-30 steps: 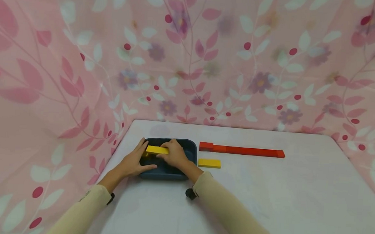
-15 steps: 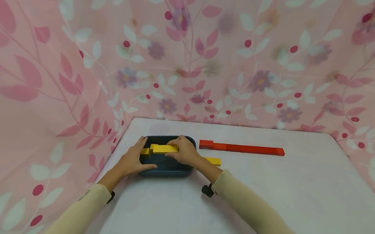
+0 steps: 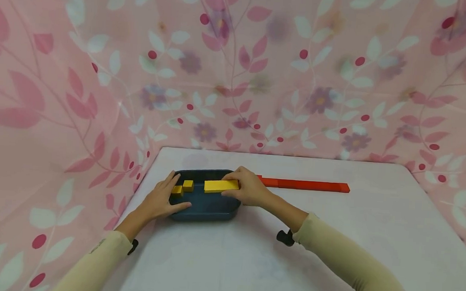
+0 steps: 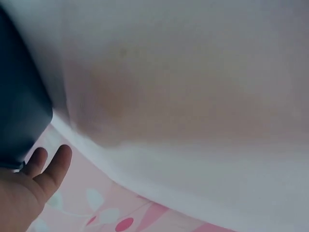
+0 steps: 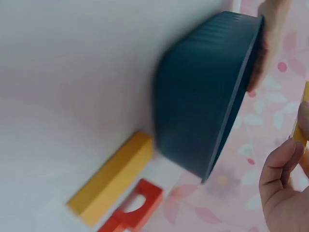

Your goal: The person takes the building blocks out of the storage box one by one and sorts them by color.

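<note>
My right hand (image 3: pixel 250 187) pinches a long yellow block (image 3: pixel 217 186) above the right part of a dark blue basin (image 3: pixel 204 216). In the right wrist view this block shows only at the right edge. Two small yellow pieces (image 3: pixel 188 186) are at the left inside the basin. My left hand (image 3: pixel 160 200) rests at the basin's left front corner, fingers along the left rim and thumb stretched over the front rim. The left wrist view has two extended fingers (image 4: pixel 59 166) beside the basin wall.
Right of the basin, a row of red blocks (image 3: pixel 306 185) lies on the white table (image 3: pixel 310 257). The right wrist view has another yellow block (image 5: pixel 113 179) by the basin, next to a red block with a round cutout (image 5: pixel 149 191). Floral cloth (image 3: pixel 237 74) hangs behind and left.
My right hand has moved right with the long yellow block, uncovering the small yellow pieces and covering the yellow block on the table. The left hand has stayed at the basin's rim.
</note>
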The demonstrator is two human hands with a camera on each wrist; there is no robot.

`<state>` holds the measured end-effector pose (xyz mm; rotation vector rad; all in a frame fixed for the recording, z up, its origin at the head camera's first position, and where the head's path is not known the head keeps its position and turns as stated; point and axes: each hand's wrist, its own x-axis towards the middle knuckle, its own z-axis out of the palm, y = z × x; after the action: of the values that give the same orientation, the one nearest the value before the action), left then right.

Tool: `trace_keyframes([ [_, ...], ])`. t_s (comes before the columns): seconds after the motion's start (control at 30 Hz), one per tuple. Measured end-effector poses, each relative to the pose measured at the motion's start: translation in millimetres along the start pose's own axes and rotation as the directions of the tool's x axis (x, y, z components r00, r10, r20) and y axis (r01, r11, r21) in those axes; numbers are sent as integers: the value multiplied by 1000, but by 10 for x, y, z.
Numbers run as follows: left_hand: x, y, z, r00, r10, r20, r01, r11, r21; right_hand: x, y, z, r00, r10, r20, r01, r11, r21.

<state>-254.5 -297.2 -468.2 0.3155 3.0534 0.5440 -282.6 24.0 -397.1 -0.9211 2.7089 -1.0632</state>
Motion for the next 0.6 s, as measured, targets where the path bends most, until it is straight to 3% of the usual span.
trace_keyframes([
  [0.23,-5,-108,-28,999,49,6,-49,999,-23,-397,251,-200,991,129,-34,-130,991,-38],
  [0.43,-1,-151,6,996,88,-25,-87,995,39,-738,712,-396,985,169,-46,-173,980,-94],
  [0.6,-6,-147,0,997,79,-18,-78,994,73,-978,1014,-495,975,215,-56,-221,964,-145],
])
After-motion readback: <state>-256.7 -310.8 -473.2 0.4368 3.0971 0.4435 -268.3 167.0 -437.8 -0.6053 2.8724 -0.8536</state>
